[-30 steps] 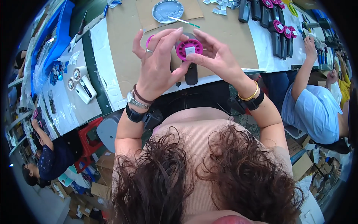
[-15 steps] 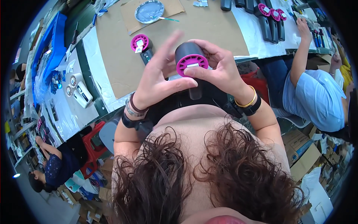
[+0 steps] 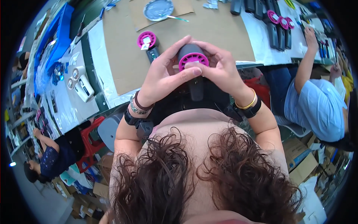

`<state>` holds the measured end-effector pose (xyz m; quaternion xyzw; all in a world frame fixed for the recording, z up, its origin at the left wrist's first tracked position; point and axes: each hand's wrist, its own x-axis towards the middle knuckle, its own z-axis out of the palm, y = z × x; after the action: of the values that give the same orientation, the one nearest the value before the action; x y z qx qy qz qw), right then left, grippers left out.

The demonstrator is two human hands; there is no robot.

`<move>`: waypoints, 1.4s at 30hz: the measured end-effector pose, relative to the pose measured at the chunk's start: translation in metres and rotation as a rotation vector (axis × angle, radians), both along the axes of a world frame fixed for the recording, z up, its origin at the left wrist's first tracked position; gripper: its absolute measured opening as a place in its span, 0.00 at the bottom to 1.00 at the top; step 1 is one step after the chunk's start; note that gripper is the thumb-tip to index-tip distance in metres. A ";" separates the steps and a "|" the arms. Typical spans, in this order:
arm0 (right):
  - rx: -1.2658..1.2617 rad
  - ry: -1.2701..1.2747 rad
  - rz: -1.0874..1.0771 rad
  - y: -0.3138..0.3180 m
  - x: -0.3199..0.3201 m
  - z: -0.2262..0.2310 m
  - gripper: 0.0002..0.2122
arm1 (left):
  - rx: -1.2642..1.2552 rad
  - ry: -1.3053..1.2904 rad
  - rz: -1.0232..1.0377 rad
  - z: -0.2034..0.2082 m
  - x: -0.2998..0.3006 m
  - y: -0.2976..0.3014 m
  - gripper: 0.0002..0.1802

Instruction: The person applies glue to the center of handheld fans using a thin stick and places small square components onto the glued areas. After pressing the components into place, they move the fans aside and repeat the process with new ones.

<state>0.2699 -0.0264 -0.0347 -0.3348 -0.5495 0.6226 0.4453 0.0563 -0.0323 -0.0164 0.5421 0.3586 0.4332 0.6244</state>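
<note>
A dark grey handheld device with a magenta ring (image 3: 193, 59) is held up close above the lap, just short of the near edge of the workbench (image 3: 123, 71), and it is gripped from both sides. The left hand (image 3: 164, 76) is closed around it from nine o'clock, with the thumb laid across the front just below the ring; the right hand (image 3: 220, 69) is wrapped around it from three o'clock, the fingers curled over the top. The ring appears already seated on the device's head, so the fitting is judged to be well along, with pressing or checking apparently left; that is a judgement only. At eleven o'clock of the hands, a second device with a magenta ring (image 3: 146, 40) lies on the brown cardboard sheet, apart from the hands. At one o'clock, near the far edge, a row of dark devices (image 3: 278, 28), some with magenta rings, is laid out, which suggests several finished pieces and more to be done. A round grey dish (image 3: 158, 9) sits at twelve o'clock. A seated co-worker in a light blue shirt (image 3: 313, 108) is seen at three o'clock. The lower handle of the held device is partly covered by the palms, what the fingertips press cannot be made out, and the bench is cut off by the rim of the picture.
</note>
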 end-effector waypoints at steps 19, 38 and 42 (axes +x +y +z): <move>0.879 -0.903 -0.407 0.058 -0.039 -0.005 0.17 | 0.344 0.368 0.412 -0.057 -0.106 0.038 0.36; 1.252 -0.913 -0.036 0.110 -0.097 0.015 0.09 | 0.409 0.355 0.413 -0.067 -0.103 0.056 0.42; 1.301 -0.988 0.017 0.113 -0.094 0.016 0.08 | 0.420 0.384 0.405 -0.067 -0.104 0.057 0.43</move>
<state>0.1757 0.0863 -0.0191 -0.2412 -0.9364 -0.0369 0.2521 -0.0472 0.0248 -0.0831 0.6482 0.4729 0.5027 0.3217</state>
